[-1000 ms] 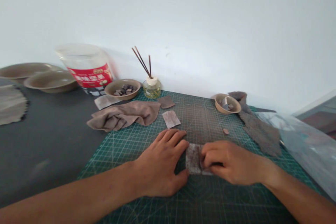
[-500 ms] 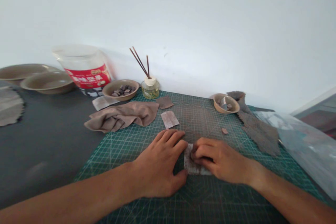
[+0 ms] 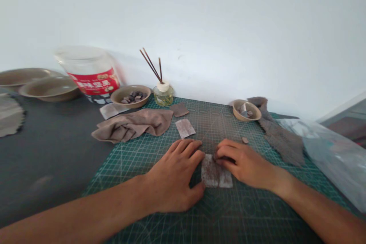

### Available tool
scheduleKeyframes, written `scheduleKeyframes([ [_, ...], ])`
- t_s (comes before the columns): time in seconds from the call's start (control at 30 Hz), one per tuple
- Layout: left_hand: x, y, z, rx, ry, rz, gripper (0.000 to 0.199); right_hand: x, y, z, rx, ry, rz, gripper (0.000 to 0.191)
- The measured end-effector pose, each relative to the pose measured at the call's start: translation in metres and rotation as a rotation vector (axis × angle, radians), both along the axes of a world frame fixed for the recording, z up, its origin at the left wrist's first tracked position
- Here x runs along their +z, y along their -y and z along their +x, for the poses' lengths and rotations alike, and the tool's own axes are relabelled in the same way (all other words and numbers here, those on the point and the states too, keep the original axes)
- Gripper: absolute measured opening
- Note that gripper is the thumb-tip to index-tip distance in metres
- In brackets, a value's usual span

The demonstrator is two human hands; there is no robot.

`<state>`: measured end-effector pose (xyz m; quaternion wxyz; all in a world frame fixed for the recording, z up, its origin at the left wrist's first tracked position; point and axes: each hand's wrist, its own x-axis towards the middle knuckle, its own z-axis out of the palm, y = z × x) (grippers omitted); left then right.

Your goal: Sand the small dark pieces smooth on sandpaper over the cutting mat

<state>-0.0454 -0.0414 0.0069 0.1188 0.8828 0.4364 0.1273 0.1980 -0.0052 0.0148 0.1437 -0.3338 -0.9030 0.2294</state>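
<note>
A pale rectangular piece [image 3: 210,175] with brown smears, like paper or thin cloth, lies flat on the green cutting mat [image 3: 137,156]. A seam or crease runs down its right part. My left hand [image 3: 177,177] rests palm down with fingers spread, index fingertip and thumb tip at the piece's left edge. Over the upper right of the piece, my right hand [image 3: 241,162] is closed in a pinch; anything between its fingertips is hidden. A similar smeared piece [image 3: 185,128] and a brown square [image 3: 180,109] lie beyond my left hand. One small brownish chip [image 3: 245,140] sits beyond my right hand.
Behind on the left are a crumpled brown cloth [image 3: 134,124], a bowl of dark chunks [image 3: 118,100], a reed diffuser [image 3: 163,94], a large tub [image 3: 97,80] and two bowls. To the right are a small bowl [image 3: 247,117], a grey fuzzy cloth [image 3: 284,143] and clear plastic [image 3: 337,156].
My right hand has moved slightly away from me and right, from the middle of the smeared piece to its upper right, uncovering more of it. My left hand stays in place.
</note>
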Motion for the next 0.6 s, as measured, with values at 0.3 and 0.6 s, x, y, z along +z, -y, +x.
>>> scheduleKeyframes([
  [0.3, -0.0025, 0.0007, -0.0007, -0.010, 0.004, 0.003, 0.047, -0.0050, 0.0017, -0.0011, 0.105, -0.013, 0.030, 0.014],
  [0.6, -0.0007, 0.0003, 0.0004, -0.014, -0.001, 0.002, 0.047, -0.0039, 0.0048, 0.0005, 0.204, -0.004, -0.033, 0.013],
])
